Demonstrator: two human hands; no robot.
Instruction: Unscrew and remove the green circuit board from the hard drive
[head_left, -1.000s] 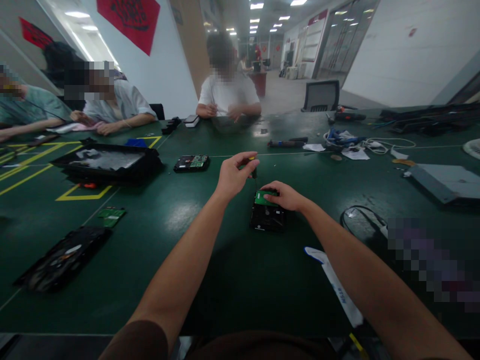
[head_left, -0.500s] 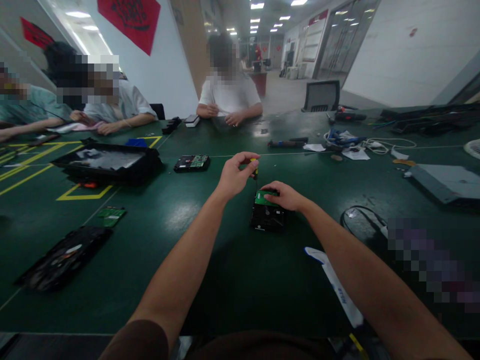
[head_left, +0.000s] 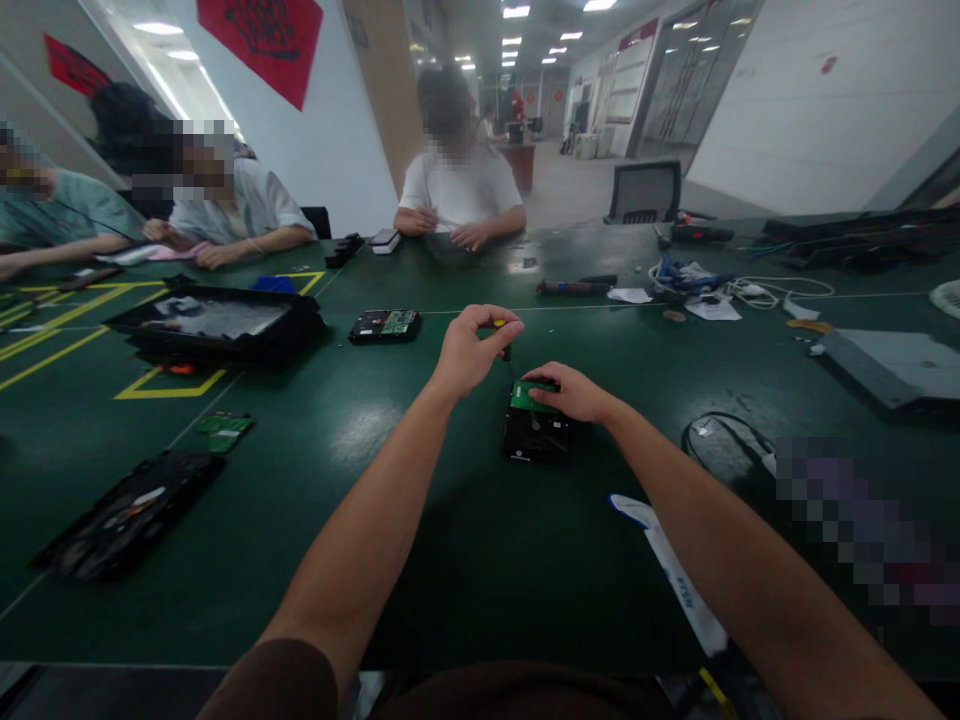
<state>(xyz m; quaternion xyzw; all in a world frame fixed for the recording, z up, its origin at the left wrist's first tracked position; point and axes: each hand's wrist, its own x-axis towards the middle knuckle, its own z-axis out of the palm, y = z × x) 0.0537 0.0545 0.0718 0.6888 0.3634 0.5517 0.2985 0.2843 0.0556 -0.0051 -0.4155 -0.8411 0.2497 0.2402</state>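
Note:
Pinched in the fingers of my left hand point(head_left: 474, 350) is a small screwdriver point(head_left: 507, 352) with a yellow and black handle. Its thin shaft points down to the far edge of a black hard drive point(head_left: 536, 436) on the table. On the drive's far half lies a green circuit board point(head_left: 525, 396). My right hand point(head_left: 570, 390) grips the drive's right side, its thumb pressed on the board and its fingers over the far edge. The screwdriver's tip is too small to make out.
Another hard drive point(head_left: 384, 325) lies further left, beyond it a black tray point(head_left: 217, 320). Near left are a black drive part point(head_left: 124, 515) and a loose green board point(head_left: 225, 430). At right sit a grey metal box point(head_left: 892, 368) and a white strip point(head_left: 679, 575). Several people sit across the table.
The screwdriver's handle has tilted slightly to the left in my left hand. My right hand and the hard drive stay where they were.

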